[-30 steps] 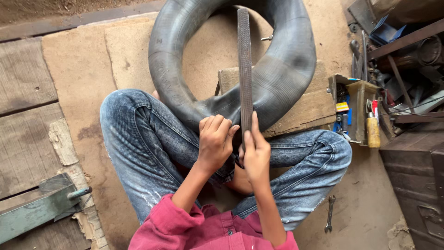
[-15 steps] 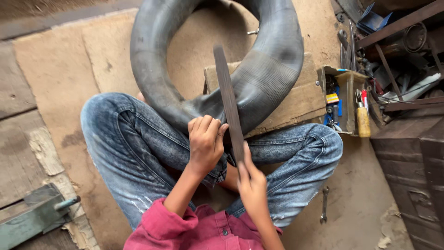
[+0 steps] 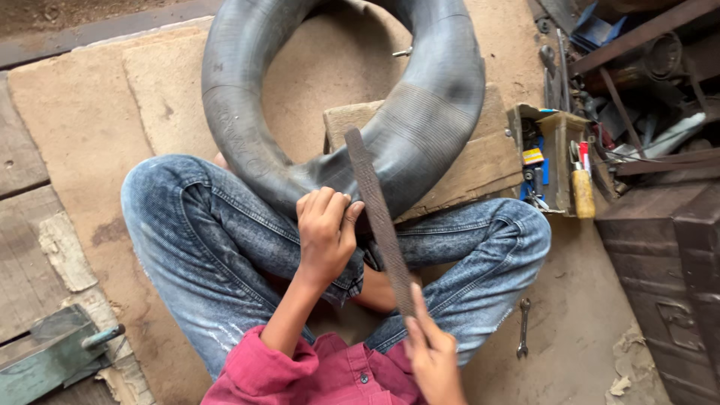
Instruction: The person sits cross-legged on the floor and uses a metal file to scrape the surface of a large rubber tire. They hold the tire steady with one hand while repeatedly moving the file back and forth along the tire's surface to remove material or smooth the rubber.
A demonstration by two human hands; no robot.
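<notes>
I sit cross-legged in blue jeans with a large black rubber inner tube [image 3: 420, 127] leaning over a wooden block [image 3: 480, 161] in front of my knees. My left hand [image 3: 324, 229] presses on the near part of the tube, fingers curled over it. My right hand [image 3: 433, 358] grips the lower end of a long flat rasp file [image 3: 377, 217], which slants up and left so that its tip lies against the tube. The tube's metal valve [image 3: 401, 52] pokes into the hole of the ring.
A small open box of tools [image 3: 551, 157] with a yellow-handled screwdriver stands right of the block. A spanner [image 3: 523, 328] lies on the floor by my right knee. Metal scrap and bars fill the right side. A green metal piece [image 3: 52, 352] sits at bottom left.
My right hand has pulled the file down and toward me, tilting it from upright to a slant. My hands, together before, are now apart. The view has shifted a little.
</notes>
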